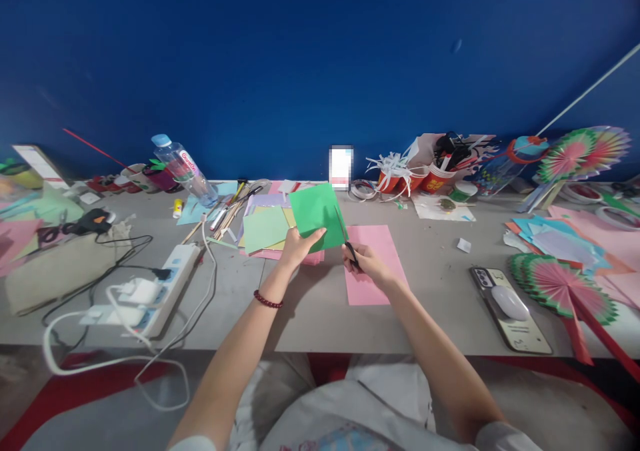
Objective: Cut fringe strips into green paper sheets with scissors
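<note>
My left hand point(300, 246) pinches the lower left part of a green sheet of paper point(315, 210), thumb on top, holding it up above the table. In my right hand point(367, 264) is a pair of scissors point(352, 254) with dark handles. Its blades lie at the right edge of the green sheet; how wide they are parted I cannot tell. A pink sheet of paper point(377, 288) lies flat on the table beneath my right hand. To the left of the green sheet, a stack of coloured paper point(265, 228) shows a pale green sheet on top.
Left on the grey table point(305, 324) are a power strip point(173, 288) with cables and a tilted plastic bottle point(186, 168). On the right lie a phone point(530, 334) with a mouse point(510, 302) on it, and paper fans point(560, 284). Red cups point(435, 179) stand behind.
</note>
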Motion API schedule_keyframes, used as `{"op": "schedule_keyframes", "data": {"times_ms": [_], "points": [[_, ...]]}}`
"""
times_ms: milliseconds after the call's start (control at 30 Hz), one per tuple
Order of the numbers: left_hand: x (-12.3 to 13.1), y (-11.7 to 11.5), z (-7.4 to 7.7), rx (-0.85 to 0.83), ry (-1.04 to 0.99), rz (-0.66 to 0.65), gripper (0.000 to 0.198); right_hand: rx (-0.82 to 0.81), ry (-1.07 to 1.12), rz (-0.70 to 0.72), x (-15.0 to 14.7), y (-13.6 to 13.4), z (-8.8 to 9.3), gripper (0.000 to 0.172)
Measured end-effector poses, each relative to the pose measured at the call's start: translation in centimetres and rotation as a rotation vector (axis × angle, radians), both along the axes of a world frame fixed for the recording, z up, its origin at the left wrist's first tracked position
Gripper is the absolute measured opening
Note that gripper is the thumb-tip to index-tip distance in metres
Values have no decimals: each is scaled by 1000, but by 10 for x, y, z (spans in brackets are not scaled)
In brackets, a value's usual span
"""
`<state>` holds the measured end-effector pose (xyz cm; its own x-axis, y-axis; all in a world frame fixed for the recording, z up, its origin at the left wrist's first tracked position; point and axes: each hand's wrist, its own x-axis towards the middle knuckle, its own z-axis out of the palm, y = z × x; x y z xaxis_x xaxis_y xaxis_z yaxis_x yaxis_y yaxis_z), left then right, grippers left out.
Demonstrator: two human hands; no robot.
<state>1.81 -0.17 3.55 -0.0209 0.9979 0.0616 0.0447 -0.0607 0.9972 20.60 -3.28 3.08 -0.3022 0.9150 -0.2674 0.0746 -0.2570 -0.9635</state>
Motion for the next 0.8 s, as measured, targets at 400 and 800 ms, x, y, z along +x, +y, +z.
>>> {"op": "schedule_keyframes", "data": {"times_ms": [400,800], "points": [[3,-2,0,-13,28,-19,38,13,-3,-9,1,1,0,49],[2,0,-5,5,11,-43,41,26,11,-13,0,1,0,48]]}}
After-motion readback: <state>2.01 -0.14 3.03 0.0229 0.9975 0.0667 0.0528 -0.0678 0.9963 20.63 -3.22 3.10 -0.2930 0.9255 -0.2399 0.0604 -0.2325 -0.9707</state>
